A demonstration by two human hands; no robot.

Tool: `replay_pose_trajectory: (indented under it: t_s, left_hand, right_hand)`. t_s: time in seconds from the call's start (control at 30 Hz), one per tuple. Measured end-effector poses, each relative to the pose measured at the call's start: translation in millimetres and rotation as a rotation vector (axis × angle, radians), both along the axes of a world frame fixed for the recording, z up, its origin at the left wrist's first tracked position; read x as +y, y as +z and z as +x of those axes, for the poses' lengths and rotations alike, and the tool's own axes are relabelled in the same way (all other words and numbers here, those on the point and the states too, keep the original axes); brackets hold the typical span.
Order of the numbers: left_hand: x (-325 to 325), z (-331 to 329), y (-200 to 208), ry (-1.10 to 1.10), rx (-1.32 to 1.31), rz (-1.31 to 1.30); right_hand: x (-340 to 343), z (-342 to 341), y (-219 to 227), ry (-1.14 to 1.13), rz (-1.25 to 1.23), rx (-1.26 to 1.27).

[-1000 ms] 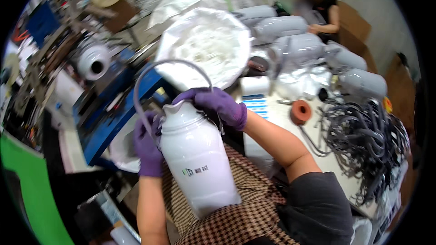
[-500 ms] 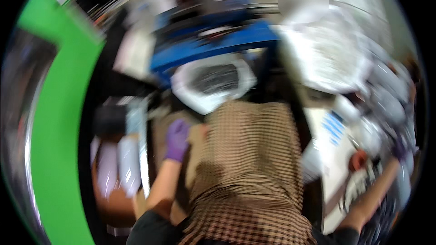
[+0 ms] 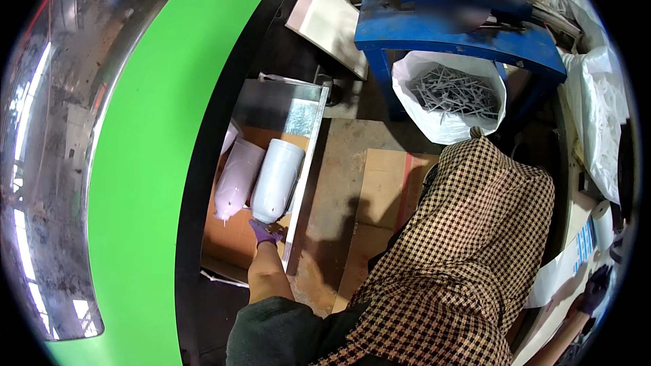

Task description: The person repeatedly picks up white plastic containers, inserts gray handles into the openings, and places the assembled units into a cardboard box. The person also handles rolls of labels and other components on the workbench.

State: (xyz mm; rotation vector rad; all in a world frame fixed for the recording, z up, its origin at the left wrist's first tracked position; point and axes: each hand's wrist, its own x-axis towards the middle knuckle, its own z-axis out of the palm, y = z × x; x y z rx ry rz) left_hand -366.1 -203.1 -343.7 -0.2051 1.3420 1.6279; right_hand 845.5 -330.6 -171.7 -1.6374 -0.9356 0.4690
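Observation:
My left hand, in a purple glove, reaches into a metal-sided drawer or bin lined with brown cardboard. Its fingers are apart at the near end of a glossy pale grey, bottle-shaped plastic piece; whether they press on it is hard to see. Beside that lies a similar pinkish-lilac piece, and a third shows only partly at the left wall. Far off at the right rim, my gloved right hand is over the side table, small and dark, its fingers seemingly stretched out and holding nothing visible.
A green machine panel with a clear window runs along the left. Ahead stands a blue metal table, a white sack of grey plastic scraps below it. Flattened cardboard lies on the floor. Another white bag is at right.
The view has swung left and sharpened. My left hand has gone from beside my lap into the bin, to the pale grey piece. My right hand has left the pile of plastic pieces.

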Motion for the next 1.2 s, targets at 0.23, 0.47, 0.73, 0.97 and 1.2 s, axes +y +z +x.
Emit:
replay_pose_trajectory:
  t_s: [0.23, 0.47, 0.73, 0.97, 1.2]
  left_hand:
    - [117, 31, 69, 0.327, 0.776, 0.094]
    - [157, 230, 296, -0.251, 2.155, 0.725]
    - [124, 446, 317, -0.932, 1.852, 0.821]
    - [131, 494, 305, -0.99, 1.911, 1.156]
    - [151, 501, 313, -0.982, 1.913, 1.232]
  right_hand:
    - [140, -112, 29, 0.017, 0.13, -0.19]
    - [214, -407, 128, 0.382, 0.142, -0.264]
    - [210, -567, 124, 0.815, 0.357, -0.933]
    - [199, -547, 84, 0.932, -0.159, -0.825]
    - [181, -545, 125, 0.753, -0.292, -0.688]
